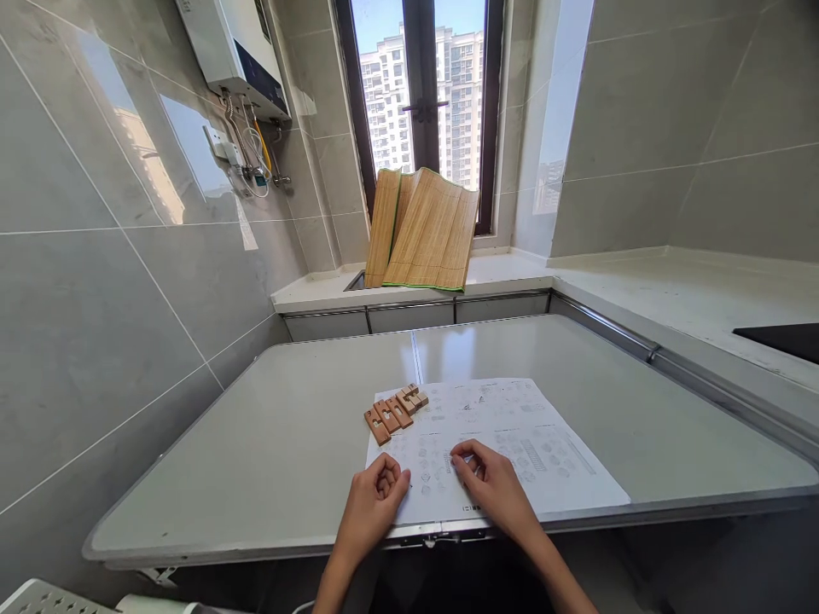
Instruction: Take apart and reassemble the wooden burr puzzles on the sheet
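Note:
Both hands rest at the near edge of a printed paper sheet [505, 418] on a pale folding table [300, 452]. My left hand [376, 493] lies at the sheet's lower left corner, fingers curled in with nothing in them. Over the sheet's lower middle is my right hand [490, 482], its fingers bent and loosely closed, with no object showing. Beyond my left hand, several flat wooden pieces with cut-outs [388, 415] sit side by side on the sheet's upper left edge. Lighter wooden blocks [411, 398] adjoin them on the right. Neither hand touches the wood.
A folded bamboo mat [432, 230] stands on the white sill [505, 266] before the window. Grey tiled walls flank the table, with a heater [240, 55] at upper left. A dark flat item [784, 338] lies on the right counter. A white perforated object [55, 599] shows at lower left.

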`<action>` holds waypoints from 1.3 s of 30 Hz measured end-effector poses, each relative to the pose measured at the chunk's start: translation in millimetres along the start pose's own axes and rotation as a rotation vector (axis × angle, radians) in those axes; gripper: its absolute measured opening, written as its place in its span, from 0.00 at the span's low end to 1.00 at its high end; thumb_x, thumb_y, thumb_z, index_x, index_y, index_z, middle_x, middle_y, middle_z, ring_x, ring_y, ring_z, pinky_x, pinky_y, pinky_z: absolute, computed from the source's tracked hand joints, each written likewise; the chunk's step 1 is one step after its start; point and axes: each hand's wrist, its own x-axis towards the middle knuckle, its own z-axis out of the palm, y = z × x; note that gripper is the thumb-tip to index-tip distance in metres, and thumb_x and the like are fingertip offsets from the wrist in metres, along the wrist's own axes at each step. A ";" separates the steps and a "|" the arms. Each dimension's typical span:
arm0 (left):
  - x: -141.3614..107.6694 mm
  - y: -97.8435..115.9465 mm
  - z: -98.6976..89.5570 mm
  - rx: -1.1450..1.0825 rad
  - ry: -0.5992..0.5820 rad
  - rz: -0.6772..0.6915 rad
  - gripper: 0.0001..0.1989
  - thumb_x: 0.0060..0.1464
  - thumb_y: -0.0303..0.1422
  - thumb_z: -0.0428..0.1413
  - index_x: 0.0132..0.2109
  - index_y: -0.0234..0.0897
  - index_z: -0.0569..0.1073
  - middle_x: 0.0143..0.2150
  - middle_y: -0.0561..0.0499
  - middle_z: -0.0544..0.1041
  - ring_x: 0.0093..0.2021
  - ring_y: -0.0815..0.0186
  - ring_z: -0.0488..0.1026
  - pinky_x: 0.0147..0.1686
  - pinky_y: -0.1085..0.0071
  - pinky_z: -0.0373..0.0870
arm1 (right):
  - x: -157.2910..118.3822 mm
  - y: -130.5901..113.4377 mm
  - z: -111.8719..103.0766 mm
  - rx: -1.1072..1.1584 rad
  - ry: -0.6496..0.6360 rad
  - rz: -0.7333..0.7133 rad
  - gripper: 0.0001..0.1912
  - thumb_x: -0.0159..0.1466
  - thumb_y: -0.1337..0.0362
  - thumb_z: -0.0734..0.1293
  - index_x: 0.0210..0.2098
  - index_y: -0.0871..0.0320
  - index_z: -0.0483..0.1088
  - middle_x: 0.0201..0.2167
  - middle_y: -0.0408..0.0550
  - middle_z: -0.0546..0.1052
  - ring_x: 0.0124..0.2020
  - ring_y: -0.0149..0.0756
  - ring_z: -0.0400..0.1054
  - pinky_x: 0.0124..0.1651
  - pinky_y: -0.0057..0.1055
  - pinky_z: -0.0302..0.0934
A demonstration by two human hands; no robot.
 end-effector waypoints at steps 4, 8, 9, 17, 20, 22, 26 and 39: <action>0.4 -3.9 -2.5 -0.058 0.004 -0.030 0.21 0.55 0.53 0.56 0.30 0.39 0.68 0.23 0.58 0.60 0.25 0.69 0.56 0.27 0.74 0.55 | -0.6 0.4 -0.2 0.002 -0.006 0.003 0.17 0.66 0.48 0.64 0.37 0.54 0.77 0.25 0.45 0.76 0.24 0.37 0.65 0.28 0.31 0.60; 0.9 -6.8 -2.3 -0.101 0.001 -0.031 0.21 0.55 0.53 0.57 0.31 0.39 0.68 0.24 0.58 0.61 0.25 0.69 0.57 0.28 0.74 0.55 | -0.7 1.8 0.5 -0.002 -0.017 0.006 0.17 0.67 0.49 0.64 0.37 0.54 0.77 0.25 0.45 0.75 0.24 0.37 0.65 0.28 0.30 0.59; 0.9 -7.2 -2.2 -0.107 0.000 -0.031 0.21 0.55 0.53 0.57 0.31 0.39 0.68 0.24 0.58 0.61 0.25 0.69 0.57 0.28 0.74 0.55 | -0.7 2.0 0.8 -0.004 -0.018 0.009 0.17 0.67 0.49 0.64 0.37 0.54 0.77 0.25 0.45 0.75 0.24 0.36 0.65 0.28 0.30 0.59; -0.6 -7.7 -2.8 -0.091 0.008 -0.014 0.19 0.58 0.49 0.57 0.31 0.38 0.68 0.24 0.58 0.60 0.26 0.69 0.56 0.27 0.74 0.54 | -1.5 0.5 0.8 -0.002 -0.033 0.024 0.17 0.67 0.50 0.63 0.38 0.55 0.76 0.26 0.45 0.75 0.26 0.37 0.65 0.29 0.30 0.58; -0.9 -7.7 -2.8 -0.091 0.003 -0.020 0.19 0.57 0.50 0.57 0.31 0.38 0.68 0.24 0.58 0.60 0.26 0.69 0.56 0.27 0.74 0.54 | -1.6 -0.4 0.4 -0.006 -0.037 0.028 0.17 0.67 0.50 0.63 0.38 0.55 0.76 0.25 0.44 0.74 0.25 0.37 0.64 0.29 0.31 0.57; -1.0 -7.5 -2.8 -0.083 -0.003 -0.024 0.20 0.57 0.51 0.56 0.31 0.38 0.68 0.24 0.58 0.60 0.26 0.69 0.56 0.27 0.74 0.54 | -1.5 -0.6 0.4 -0.010 -0.038 0.029 0.16 0.67 0.50 0.63 0.38 0.55 0.76 0.25 0.44 0.74 0.25 0.36 0.63 0.30 0.31 0.57; -1.2 -7.2 -2.9 -0.068 -0.012 -0.022 0.20 0.59 0.50 0.55 0.32 0.37 0.68 0.25 0.58 0.60 0.27 0.69 0.55 0.28 0.74 0.54 | -1.3 0.1 0.4 -0.013 -0.048 0.050 0.16 0.67 0.50 0.63 0.39 0.54 0.76 0.26 0.43 0.73 0.26 0.37 0.63 0.30 0.31 0.56; -0.2 -12.9 -2.3 -0.067 -0.015 -0.017 0.18 0.59 0.49 0.55 0.32 0.37 0.67 0.25 0.58 0.60 0.27 0.69 0.56 0.28 0.74 0.54 | -2.1 -1.1 -0.6 -0.010 -0.060 0.062 0.16 0.67 0.51 0.63 0.39 0.54 0.76 0.27 0.44 0.74 0.27 0.37 0.63 0.31 0.31 0.55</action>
